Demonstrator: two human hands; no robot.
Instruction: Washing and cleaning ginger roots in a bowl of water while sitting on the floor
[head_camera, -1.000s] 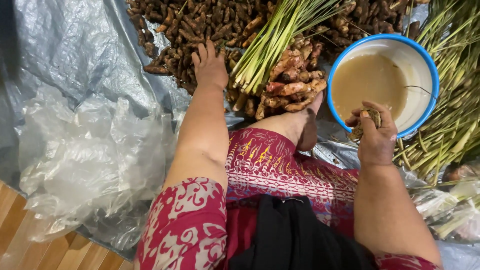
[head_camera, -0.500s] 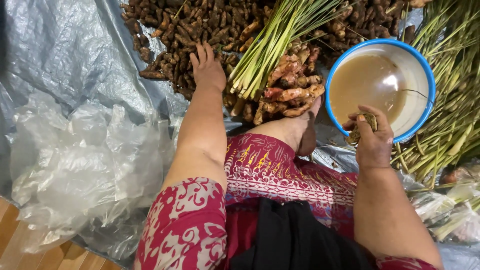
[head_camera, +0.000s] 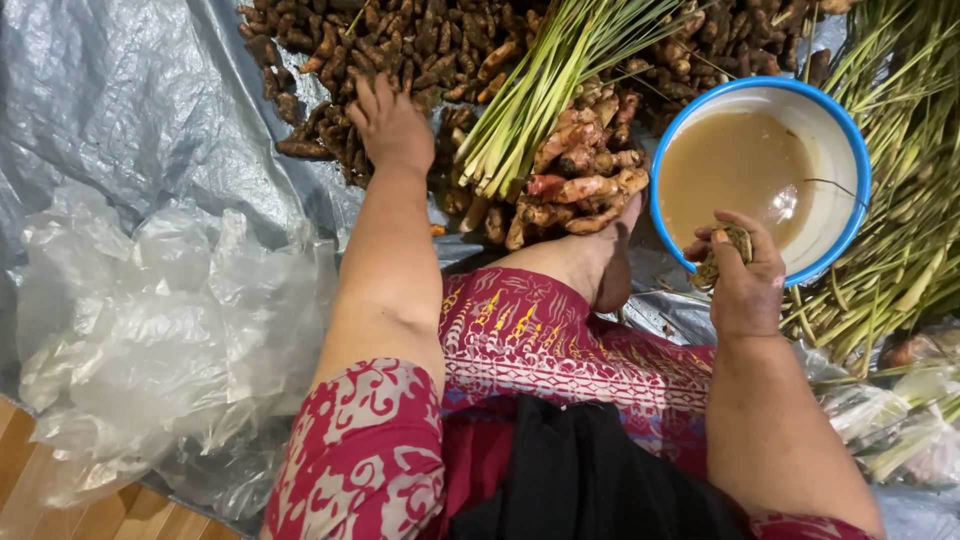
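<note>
Small muddy root (head_camera: 728, 250) pinched in right hand (head_camera: 745, 285), fingers curled round it, at near rim of blue-rimmed bowl (head_camera: 850, 150) of cloudy water. Looks mid-rinse; dipping needs only a short lift over the rim. Left hand (head_camera: 392, 125) spread flat on dark root pile (head_camera: 400, 50), gripping nothing. Lemongrass (head_camera: 540, 90) crowds between; tarp (head_camera: 120, 100) open leftward.

Open tarp (head_camera: 120, 110) at far left; crumpled plastic bags (head_camera: 150, 340) below. Ahead blocked by roots (head_camera: 420, 40), stalks (head_camera: 560, 70); bowl (head_camera: 850, 150) crowding right, foot (head_camera: 600, 260) between.
</note>
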